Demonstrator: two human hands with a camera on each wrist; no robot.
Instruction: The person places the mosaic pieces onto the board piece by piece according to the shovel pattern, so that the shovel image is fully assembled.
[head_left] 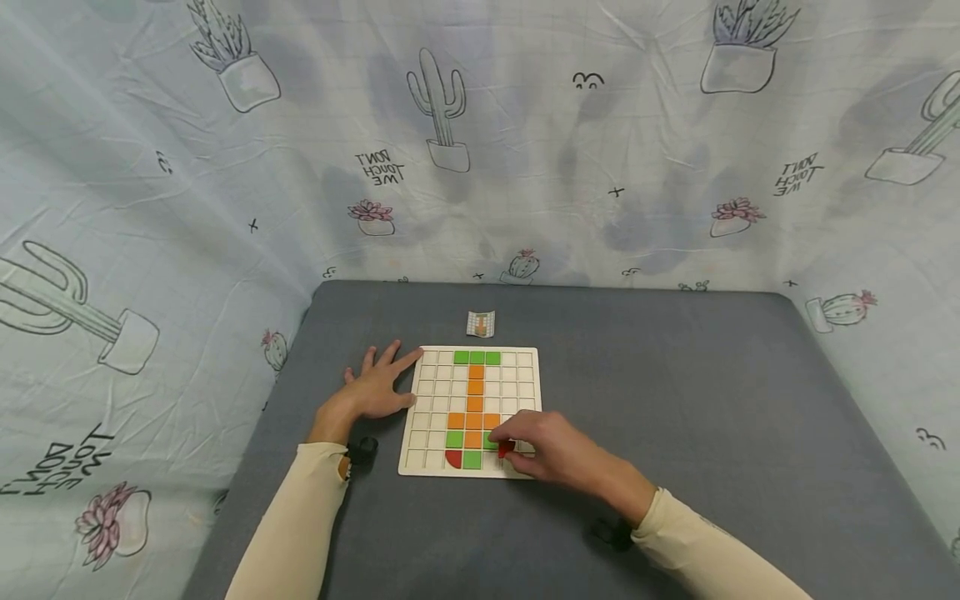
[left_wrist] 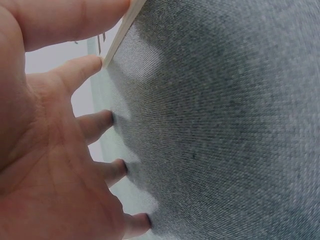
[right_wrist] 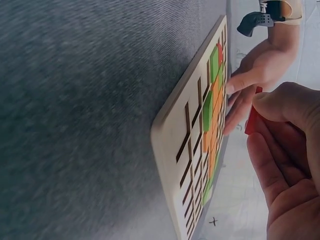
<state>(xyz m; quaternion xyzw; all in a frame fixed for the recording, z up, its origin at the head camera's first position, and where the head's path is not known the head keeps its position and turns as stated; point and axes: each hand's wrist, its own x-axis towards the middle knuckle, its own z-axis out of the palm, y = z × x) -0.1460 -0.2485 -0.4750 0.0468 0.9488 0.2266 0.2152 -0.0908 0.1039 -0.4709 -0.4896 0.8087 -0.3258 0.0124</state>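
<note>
A pale wooden grid board [head_left: 435, 389] lies on the grey table, with green, orange and red tiles set in its squares. One red quarter-round tile [head_left: 453, 458] sits in the bottom row beside a green tile [head_left: 472, 460]. Over the board's lower right part, my right hand [head_left: 558, 450] pinches another red tile [right_wrist: 253, 117] between thumb and fingers, raised off the board in the right wrist view. My left hand [head_left: 377, 387] is spread at the board's left edge, thumb and index finger touching it, the other fingertips on the table [left_wrist: 215, 125].
Behind the board lies a small paper card [head_left: 481, 324] printed with a coloured pattern on a grid. Cloth walls [head_left: 525, 167] with cactus drawings rise at the table's back and sides. Black wrist devices [head_left: 363, 451] are worn on both arms.
</note>
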